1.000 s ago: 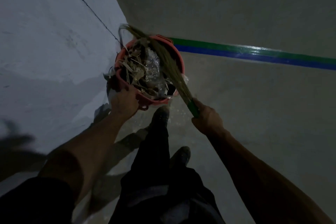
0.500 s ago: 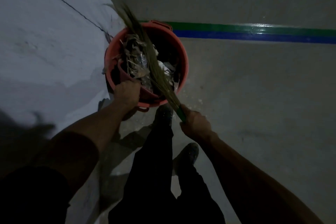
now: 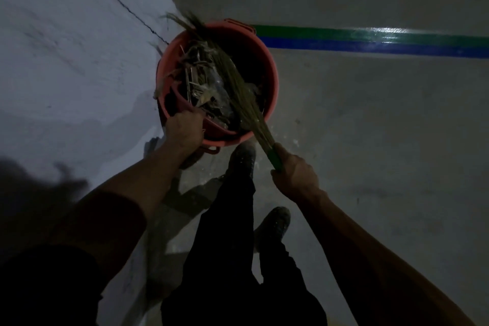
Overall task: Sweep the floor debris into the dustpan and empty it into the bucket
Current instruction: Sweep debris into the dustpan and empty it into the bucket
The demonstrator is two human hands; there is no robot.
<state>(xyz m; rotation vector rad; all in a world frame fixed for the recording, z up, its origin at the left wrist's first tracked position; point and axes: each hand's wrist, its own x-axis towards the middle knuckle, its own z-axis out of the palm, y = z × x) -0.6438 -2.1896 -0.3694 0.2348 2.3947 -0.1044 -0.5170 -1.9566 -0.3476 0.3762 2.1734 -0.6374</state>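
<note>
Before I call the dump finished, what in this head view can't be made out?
- Dustpan: the left hand and debris cover most of it, so its tilt is unclear.
- Bucket bottom: in shadow under the debris and the broom.
- Left hand's grip: fingers hidden behind the hand.
- Broom handle below the right hand: hidden by that hand.

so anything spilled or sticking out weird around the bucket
A little. Dry leaf scraps hang over the left rim of the red bucket, and pale specks lie on the floor beside its near edge. The broom, gripped by the right hand, lies across the bucket with its bristle tips poking past the far rim.
</note>
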